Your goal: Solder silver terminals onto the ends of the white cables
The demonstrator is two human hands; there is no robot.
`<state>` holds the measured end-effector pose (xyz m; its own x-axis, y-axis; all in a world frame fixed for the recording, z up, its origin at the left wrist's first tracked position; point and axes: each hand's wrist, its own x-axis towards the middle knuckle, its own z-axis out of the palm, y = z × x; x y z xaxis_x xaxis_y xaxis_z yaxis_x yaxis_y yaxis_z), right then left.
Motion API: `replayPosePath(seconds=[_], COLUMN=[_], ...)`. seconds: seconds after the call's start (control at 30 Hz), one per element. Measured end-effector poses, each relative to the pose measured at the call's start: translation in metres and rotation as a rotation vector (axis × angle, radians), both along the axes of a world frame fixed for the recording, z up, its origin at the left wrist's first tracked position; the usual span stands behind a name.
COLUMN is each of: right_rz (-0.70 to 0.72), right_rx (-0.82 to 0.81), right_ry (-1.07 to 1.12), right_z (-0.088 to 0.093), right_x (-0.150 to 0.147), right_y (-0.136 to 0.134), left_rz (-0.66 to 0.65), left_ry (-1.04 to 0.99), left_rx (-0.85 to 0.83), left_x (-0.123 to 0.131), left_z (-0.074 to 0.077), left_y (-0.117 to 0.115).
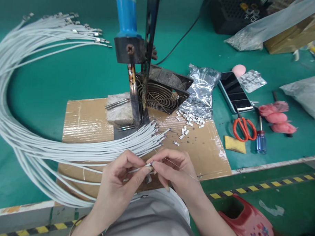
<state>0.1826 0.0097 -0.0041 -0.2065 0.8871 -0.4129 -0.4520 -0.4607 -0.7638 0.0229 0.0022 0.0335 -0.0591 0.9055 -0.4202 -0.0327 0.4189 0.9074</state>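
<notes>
Your tabletop [94,74] mostly bright, dimmer toward the top edge, glints on your silvery bag [201,87], slight softness throughout, edges stretched

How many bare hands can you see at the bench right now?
2. The left hand pinches a white cable near its end; the right hand is beside it, at that cable's tip. No other hands show.

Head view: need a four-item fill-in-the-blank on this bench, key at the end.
1. The left hand and right hand meet at the tip of a cable coloured ____.
2. In the picture, the phone lies to the ____ of the silver bag.
3. The screwdriver has a see-through handle coloured ____.
4. The fan has a grille whose outline is ____.

Missing words: white; right; blue; round.
</notes>
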Motion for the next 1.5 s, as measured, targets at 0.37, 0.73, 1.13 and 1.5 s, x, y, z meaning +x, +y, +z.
replayPosePath(seconds=[0.37,0.73,1.13,1.5], right_rz=[-0.038,-0.025,-0.133,0.026], right_rx=[0.144,0.232,0.092,0.019], right_ry=[-0.266,-0.287,-0.153,-0.133], right_z=[0.007,0.015,-0.001,0.008], right_x=[0.005,0.008,-0.009,0.012], right_y=[0.001,0.001,-0.012,0.003], left_rz=[-0.079,-0.136,-0.151,-0.21], left_ry=[0.075,0.294,0.273,0.427], left_rx=[0.076,0.378,0.469,0.578], left_x=[-0.002,-0.007,-0.004,-0.006], left_z=[0.0,-0.026,-0.023,-0.025], left_y=[-0.003,-0.01,-0.009,-0.011])
